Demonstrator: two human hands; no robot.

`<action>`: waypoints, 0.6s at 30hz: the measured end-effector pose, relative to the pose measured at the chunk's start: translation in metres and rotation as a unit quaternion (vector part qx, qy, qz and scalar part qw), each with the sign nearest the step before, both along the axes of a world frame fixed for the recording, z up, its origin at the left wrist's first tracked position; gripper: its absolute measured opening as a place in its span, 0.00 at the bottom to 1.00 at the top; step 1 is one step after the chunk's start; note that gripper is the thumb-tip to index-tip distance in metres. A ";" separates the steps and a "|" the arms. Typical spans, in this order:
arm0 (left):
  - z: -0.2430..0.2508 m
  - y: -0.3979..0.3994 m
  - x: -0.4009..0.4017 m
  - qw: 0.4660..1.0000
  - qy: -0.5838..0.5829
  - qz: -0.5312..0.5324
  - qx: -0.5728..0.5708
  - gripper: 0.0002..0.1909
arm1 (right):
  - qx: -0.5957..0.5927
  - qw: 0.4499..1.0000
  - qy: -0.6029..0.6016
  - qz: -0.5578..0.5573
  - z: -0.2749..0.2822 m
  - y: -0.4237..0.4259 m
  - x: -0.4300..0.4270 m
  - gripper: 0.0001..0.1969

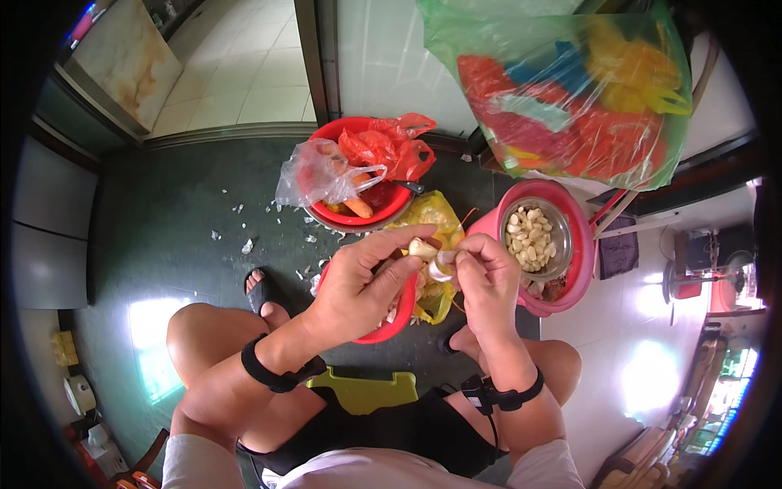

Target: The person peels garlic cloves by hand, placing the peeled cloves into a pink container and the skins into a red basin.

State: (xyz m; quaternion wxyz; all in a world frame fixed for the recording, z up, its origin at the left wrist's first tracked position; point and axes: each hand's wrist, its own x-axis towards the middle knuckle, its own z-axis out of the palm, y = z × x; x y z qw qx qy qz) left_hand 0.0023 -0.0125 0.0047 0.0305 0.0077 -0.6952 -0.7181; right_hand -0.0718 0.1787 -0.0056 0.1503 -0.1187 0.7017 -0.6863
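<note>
A garlic clove (pixel 421 249) is pinched between the thumb and fingers of my left hand (pixel 360 284). Close beside it, my right hand (pixel 489 278) grips a loose strip of garlic skin (pixel 441 269) that curls toward the clove. Beneath my left hand is a red plastic basin (pixel 391 333) with garlic pieces and skins, partly hidden. To the right, a metal bowl of peeled garlic cloves (pixel 530 238) rests in the top of a pink bucket (pixel 588 244). A yellow plastic bag (pixel 437 211) lies between the basins and the bucket.
Ahead stands a red basin (pixel 391 211) with carrots (pixel 357 206), plastic bags and a black-handled knife (pixel 410 186). A green bag of coloured plastic bags (pixel 568 104) hangs at upper right. Garlic skins litter the dark floor (pixel 177 226). A yellow-green stool (pixel 366 391) is beneath me.
</note>
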 end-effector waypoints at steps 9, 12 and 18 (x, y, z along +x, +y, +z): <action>0.001 -0.001 -0.007 0.992 0.067 0.020 -0.107 0.18 | -0.062 0.994 0.072 0.045 -0.002 -0.008 0.004 0.12; -0.001 0.001 -0.006 0.994 0.046 0.029 -0.093 0.18 | 0.016 0.998 0.035 0.050 -0.002 -0.010 0.005 0.09; -0.002 0.004 -0.005 0.998 0.016 0.013 -0.062 0.17 | 0.034 0.998 0.044 0.028 -0.004 -0.008 0.006 0.04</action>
